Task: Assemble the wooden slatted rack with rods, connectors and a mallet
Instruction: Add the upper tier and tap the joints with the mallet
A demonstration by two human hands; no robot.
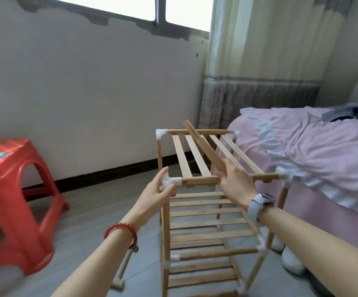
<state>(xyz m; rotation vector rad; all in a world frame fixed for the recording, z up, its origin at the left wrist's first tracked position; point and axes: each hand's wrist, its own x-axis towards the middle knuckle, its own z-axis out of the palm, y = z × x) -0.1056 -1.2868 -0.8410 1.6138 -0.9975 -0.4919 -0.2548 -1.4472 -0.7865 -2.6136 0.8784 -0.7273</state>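
The wooden slatted rack (197, 213) stands upright on the floor beside the bed, with three slatted shelves joined by rods and white plastic connectors. My left hand (157, 192) touches the white connector (170, 182) at the top near-left corner, fingers fairly straight around it. My right hand (235, 183) grips the lower end of a long wooden stick (201, 144), perhaps a rod or the mallet's handle, which slants up and back over the top shelf. A white watch is on my right wrist and a red bead bracelet on my left.
A red plastic stool (13, 200) stands on the floor at the left. A bed with pink bedding (315, 151) lies close on the right of the rack. A wooden mallet-like piece (122, 273) lies on the grey floor under my left forearm. The wall and curtain are behind.
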